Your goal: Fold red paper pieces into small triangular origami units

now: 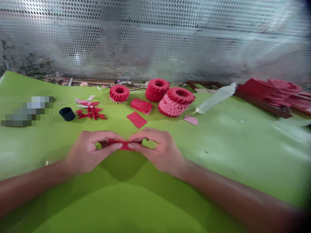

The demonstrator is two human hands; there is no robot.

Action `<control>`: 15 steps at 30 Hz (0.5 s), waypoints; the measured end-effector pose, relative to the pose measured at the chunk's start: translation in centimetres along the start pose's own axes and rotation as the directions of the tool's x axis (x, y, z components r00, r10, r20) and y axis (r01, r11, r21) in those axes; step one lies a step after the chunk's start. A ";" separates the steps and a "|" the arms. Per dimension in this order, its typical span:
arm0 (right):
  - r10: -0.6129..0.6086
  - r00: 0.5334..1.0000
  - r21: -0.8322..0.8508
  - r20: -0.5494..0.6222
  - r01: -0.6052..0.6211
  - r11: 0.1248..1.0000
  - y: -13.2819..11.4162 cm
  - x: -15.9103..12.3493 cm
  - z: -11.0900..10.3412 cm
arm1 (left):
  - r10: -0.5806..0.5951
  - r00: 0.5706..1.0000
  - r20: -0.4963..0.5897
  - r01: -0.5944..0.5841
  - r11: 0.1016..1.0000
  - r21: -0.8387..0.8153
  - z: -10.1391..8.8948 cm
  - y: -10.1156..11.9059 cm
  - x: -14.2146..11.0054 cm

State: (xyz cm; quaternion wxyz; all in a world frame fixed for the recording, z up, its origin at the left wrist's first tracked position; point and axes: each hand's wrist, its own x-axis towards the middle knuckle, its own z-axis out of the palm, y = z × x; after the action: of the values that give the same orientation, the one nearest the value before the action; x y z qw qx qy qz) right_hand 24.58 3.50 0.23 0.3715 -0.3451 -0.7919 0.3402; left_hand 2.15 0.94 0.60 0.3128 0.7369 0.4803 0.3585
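Note:
My left hand (93,150) and my right hand (155,149) pinch a narrow folded strip of red paper (125,146) between thumbs and fingers, one at each end, thumbs close together near its middle. Just beyond the hands lies a flat red paper rectangle (136,120). Behind it sits a stack of red paper rectangles (141,106). A pile of small folded red paper pieces (92,112) is to the left, with pink and white folded pieces (86,102) behind it.
A dark cylinder (67,114) stands left on the green tabletop (116,207). Ring-shaped folded-paper stacks, one red (119,94), another red (157,90) and one pink and red (175,102), stand at the back. Right are a pink paper scrap (190,120), a whitish tube (216,98) and red papers (261,92) in a tray.

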 end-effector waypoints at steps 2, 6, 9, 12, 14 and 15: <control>0.025 1.000 0.011 -0.002 -0.025 1.000 0.0 0.0 0.0 | -0.014 1.000 -0.002 0.014 1.000 -0.008 0.0 -0.1 0.0; 0.031 1.000 0.010 0.006 -0.031 0.999 0.1 0.1 -0.1 | -0.041 0.999 0.002 0.041 0.999 -0.016 0.1 -0.2 0.1; 0.042 0.999 0.021 0.011 -0.043 0.999 0.2 0.2 -0.1 | -0.055 0.998 0.014 0.056 0.998 -0.026 0.1 -0.2 0.2; 0.111 0.993 0.070 0.032 -0.113 0.991 0.1 0.3 -0.1 | -0.061 0.998 0.015 0.062 0.997 -0.038 0.1 -0.3 0.1; 0.183 0.976 0.090 0.119 -0.194 0.977 0.1 0.4 -0.2 | -0.071 0.997 0.024 0.072 0.997 -0.030 0.1 -0.4 0.0; 0.221 0.957 0.082 0.186 -0.240 0.967 0.0 0.3 -0.1 | -0.076 0.997 0.033 0.077 0.997 -0.021 0.1 -0.4 0.0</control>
State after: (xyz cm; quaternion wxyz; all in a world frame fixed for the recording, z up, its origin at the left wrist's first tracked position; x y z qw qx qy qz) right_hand 24.54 3.83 0.39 0.2757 -0.3842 -0.7570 0.4509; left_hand 2.05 1.03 0.20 0.3422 0.7201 0.4990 0.3396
